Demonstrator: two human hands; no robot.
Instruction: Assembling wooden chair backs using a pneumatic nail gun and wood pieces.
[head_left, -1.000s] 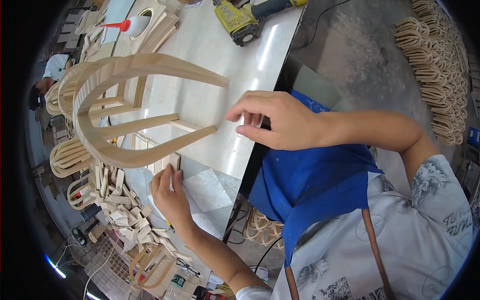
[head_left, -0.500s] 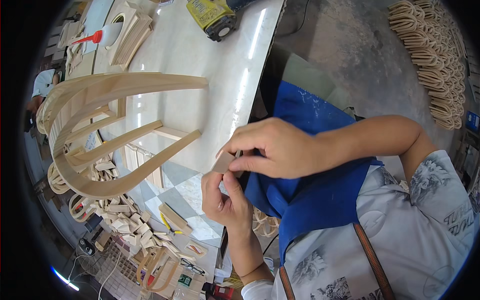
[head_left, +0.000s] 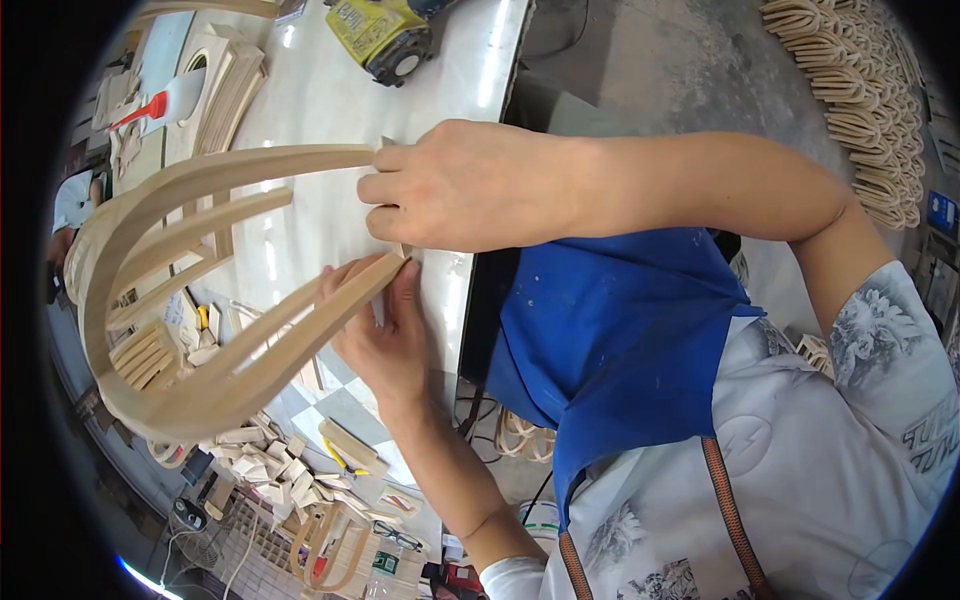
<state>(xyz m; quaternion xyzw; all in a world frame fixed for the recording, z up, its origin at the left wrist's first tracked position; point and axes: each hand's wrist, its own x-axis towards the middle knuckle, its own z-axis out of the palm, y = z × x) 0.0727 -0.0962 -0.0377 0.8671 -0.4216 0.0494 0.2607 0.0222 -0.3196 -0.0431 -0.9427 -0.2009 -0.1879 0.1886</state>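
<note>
A curved, U-shaped light-wood frame [head_left: 140,230] stands on the pale tabletop, its two long ends pointing toward me. My left hand [head_left: 385,345] is wrapped around the nearer end, fingers behind and thumb on the tip. Between the two ends lies my right hand [head_left: 460,190], palm down with fingers curled. A small wooden piece is mostly hidden under it; pale corners show at the far and near edges of the hand, next to the frame's tips. Slimmer wooden bars [head_left: 210,225] run inside the curve.
A yellow-and-black tool [head_left: 380,40] lies at the back of the table. Stacked wooden pieces [head_left: 218,90] and a white bottle with red nozzle [head_left: 165,105] are far left. Loose wood blocks [head_left: 290,470] and yellow-handled pliers [head_left: 340,450] lie nearer. Bent-wood loops [head_left: 860,120] are piled right.
Both hands moved from near the table edge, where they held a small wooden block, left to the frame's ends. My left hand took hold of the nearer end. The frame has shifted and tilted.
</note>
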